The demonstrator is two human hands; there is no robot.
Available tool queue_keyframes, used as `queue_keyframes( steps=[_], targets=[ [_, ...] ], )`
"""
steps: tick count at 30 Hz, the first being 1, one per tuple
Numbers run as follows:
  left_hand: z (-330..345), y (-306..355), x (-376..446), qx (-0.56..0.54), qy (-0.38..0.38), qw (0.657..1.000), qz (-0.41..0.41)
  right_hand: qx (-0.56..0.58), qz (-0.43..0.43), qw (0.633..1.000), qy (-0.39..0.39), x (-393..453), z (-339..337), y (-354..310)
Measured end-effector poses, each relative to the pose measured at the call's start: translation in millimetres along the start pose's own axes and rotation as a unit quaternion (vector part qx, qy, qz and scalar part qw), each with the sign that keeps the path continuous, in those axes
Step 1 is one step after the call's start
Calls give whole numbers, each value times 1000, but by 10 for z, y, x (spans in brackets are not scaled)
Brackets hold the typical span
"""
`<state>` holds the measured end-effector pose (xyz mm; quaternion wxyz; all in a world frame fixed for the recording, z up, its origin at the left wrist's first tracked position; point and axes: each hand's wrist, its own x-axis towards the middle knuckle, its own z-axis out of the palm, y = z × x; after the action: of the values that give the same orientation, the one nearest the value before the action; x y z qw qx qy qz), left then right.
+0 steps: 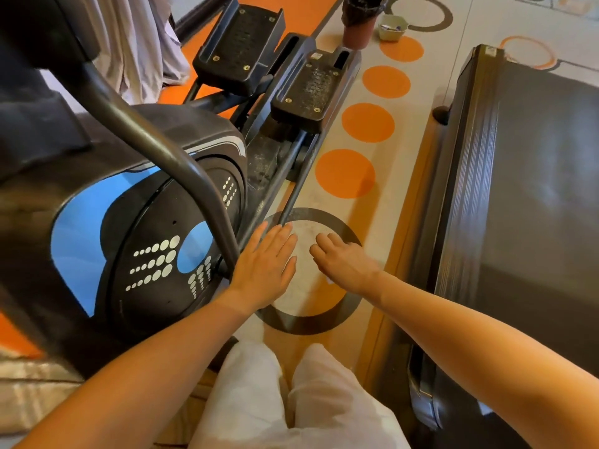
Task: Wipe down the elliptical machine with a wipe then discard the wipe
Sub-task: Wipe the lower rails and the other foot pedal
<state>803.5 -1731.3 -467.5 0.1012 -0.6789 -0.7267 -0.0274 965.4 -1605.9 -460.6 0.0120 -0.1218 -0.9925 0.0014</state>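
Observation:
The elliptical machine fills the left side: a black flywheel housing (152,254) with blue patches and white dots, a curved grey handle bar (168,157), and two black pedals (240,43) farther away. My left hand (264,267) hovers flat with straight fingers beside the base of the handle bar. To its right my right hand (343,260) hangs palm down, fingers loosely curled, nothing seen in it. Both hands are over a dark ring on the floor (350,312). No wipe is visible.
A dark bin lined with a black bag (361,21) stands on the floor beyond the pedals, with a small pale tub (393,27) next to it. A treadmill (534,189) runs along the right. A grey cloth (136,43) hangs at upper left. My legs in white trousers (291,400) are below.

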Motion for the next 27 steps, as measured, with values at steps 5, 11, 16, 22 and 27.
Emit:
queue_keyframes(
  steps=[5,11,16,22,27],
  targets=[
    [-304,-14,38,-6,-12,1000,3,-21,-21,999,15,-43,-332,-102],
    [-657,-14,-12,-20,-24,999,7,5,-23,1000,18,-118,-649,-203],
    [-844,-9,37,-34,-36,999,3,20,5,996,89,-135,-729,-151],
    [-903,49,207,-23,-54,998,-5,41,58,994,85,-198,-752,28],
    [-914,139,435,-23,-58,998,-18,34,41,991,124,-197,-772,299]
  ],
)
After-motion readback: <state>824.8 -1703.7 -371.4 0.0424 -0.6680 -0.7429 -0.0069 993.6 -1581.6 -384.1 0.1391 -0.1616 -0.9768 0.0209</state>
